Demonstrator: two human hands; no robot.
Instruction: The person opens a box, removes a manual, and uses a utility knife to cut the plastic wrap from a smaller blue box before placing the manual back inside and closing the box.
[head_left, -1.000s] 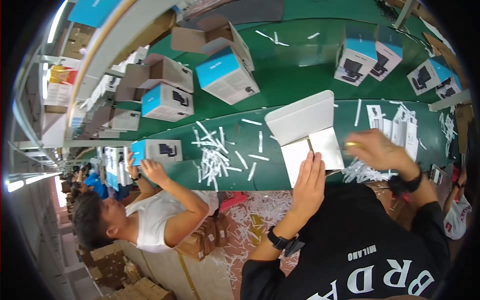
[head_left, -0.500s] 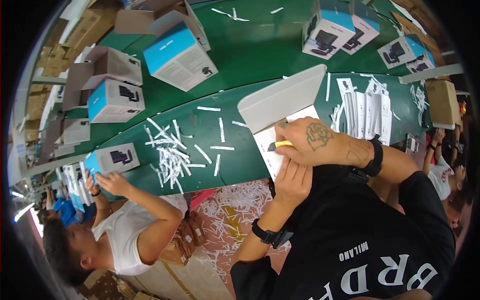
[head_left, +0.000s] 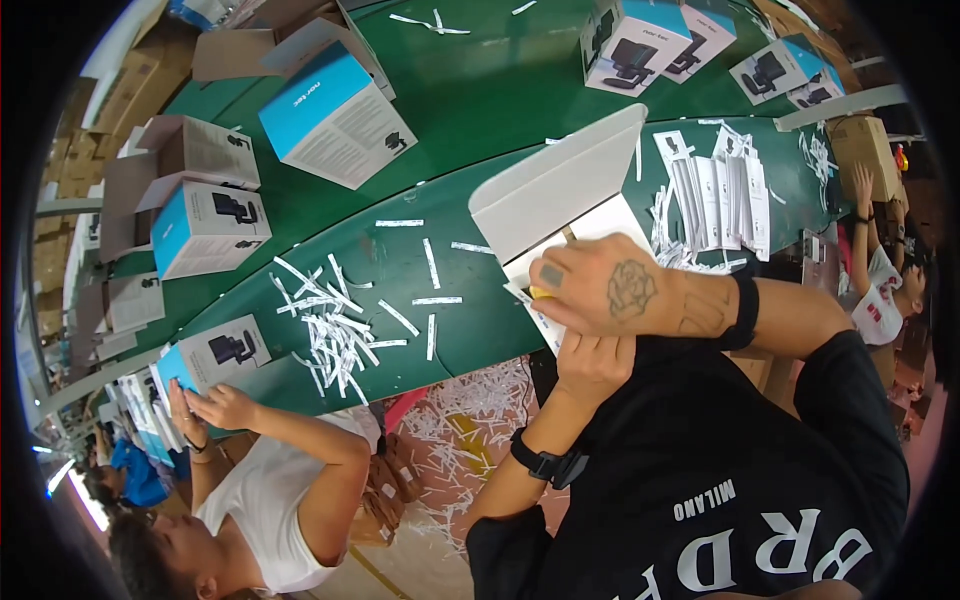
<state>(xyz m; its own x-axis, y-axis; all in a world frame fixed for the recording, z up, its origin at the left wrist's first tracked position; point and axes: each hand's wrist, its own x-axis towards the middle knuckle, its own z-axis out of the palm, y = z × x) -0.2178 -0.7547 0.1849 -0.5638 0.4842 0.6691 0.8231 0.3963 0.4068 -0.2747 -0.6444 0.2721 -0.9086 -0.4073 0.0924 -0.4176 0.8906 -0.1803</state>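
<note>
A white carton (head_left: 545, 215) stands on the green table before me with its lid flap raised at the far side. Over its opening is my right hand (head_left: 595, 285), closed round a yellow box cutter (head_left: 541, 292); only a bit of the yellow handle shows and its tip is hidden. My left hand (head_left: 597, 362) is just below, fingers curled against the carton's near side, gripping its edge. The carton's contents are mostly covered by my hands.
Cut white strips (head_left: 340, 335) lie piled left of the carton. Printed leaflets (head_left: 718, 200) are stacked on the right. Blue-and-white boxes (head_left: 335, 115) stand farther back. A person in white (head_left: 290, 480) handles a box (head_left: 215, 355) at left. Paper shreds (head_left: 470, 400) litter the floor.
My right hand has turned and shifted slightly left over the carton, covering more of the box cutter. My left hand stays at the near side. The whole view has shifted a little.
</note>
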